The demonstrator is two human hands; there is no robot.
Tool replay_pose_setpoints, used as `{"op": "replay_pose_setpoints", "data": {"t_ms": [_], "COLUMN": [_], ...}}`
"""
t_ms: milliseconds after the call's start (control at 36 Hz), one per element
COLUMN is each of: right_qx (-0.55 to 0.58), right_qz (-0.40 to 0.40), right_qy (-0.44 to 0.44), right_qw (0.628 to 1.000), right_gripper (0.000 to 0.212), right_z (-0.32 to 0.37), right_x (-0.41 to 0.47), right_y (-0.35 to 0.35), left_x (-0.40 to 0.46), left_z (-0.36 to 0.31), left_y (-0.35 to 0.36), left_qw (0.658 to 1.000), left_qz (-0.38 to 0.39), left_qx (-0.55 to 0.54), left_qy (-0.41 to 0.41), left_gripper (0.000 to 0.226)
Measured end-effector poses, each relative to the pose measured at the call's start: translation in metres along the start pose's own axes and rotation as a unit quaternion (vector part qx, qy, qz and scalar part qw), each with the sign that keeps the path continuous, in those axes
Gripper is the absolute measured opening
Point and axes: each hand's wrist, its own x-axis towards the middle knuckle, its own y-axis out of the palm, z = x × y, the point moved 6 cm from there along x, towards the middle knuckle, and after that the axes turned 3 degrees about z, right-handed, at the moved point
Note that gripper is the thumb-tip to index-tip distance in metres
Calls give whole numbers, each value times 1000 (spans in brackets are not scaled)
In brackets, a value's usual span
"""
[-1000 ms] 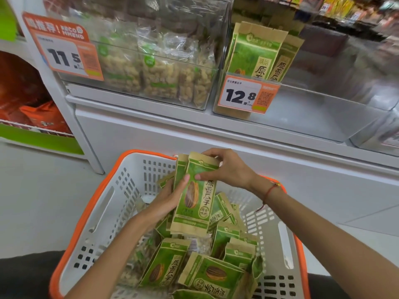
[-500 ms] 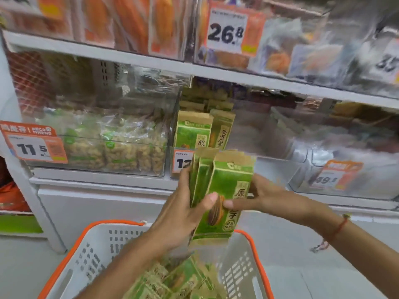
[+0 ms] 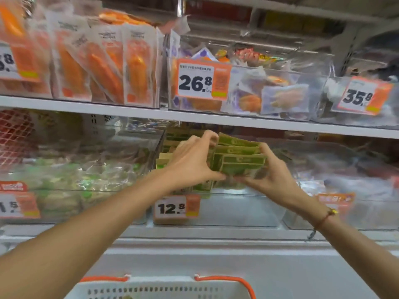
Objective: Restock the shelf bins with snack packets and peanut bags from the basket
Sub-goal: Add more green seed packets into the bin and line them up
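Your left hand (image 3: 192, 160) and right hand (image 3: 267, 175) grip one stack of green snack packets (image 3: 239, 160) between them, fingers curled round its sides, thumbs under it. The stack is over the clear bin (image 3: 237, 210) tagged 12.8 (image 3: 176, 207), on the lower shelf, beside packets already standing in the bin (image 3: 166, 156). Peanut bags (image 3: 90, 175) fill the bin to the left. Only the basket (image 3: 164, 287) rim shows at the bottom. The frame is blurry.
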Motion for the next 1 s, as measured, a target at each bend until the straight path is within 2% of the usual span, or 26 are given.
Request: {"op": "replay_pose_setpoints", "data": {"t_ms": [139,250,389,500,556,639,667,806,917,1000], "right_qx": [82,107,134,138,111,30,12,52,66,87], "right_qz": [79,115,175,180,202,226,227,253,256,252], "right_qy": [66,96,149,205,223,245,249,258,257,276], "right_qw": [991,983,964,952,947,942,942,931,929,923], "right_gripper": [70,74,68,62,57,49,47,35,36,44], "right_z": [-40,-56,-71,-77,-76,-72,-72,-67,-61,-64], "right_x": [30,47,64,70,72,70,69,65,65,63], "right_y": [39,67,99,109,112,112,112,117,120,118], "left_x": [35,50,55,57,56,52,50,47,48,48], "left_z": [25,43,71,77,77,73,71,63,63,65], "left_y": [17,22,29,29,30,24,21,16,20,20], "left_qw": [987,969,954,951,950,948,946,942,947,950], "left_qz": [86,92,139,154,163,138,120,61,59,64], "left_qx": [117,208,183,152,126,167,193,257,257,239], "left_qy": [-71,-99,-192,-222,-233,-233,-229,-207,-185,-191], "left_gripper": [95,87,92,103,97,59,55,56,55,66]}}
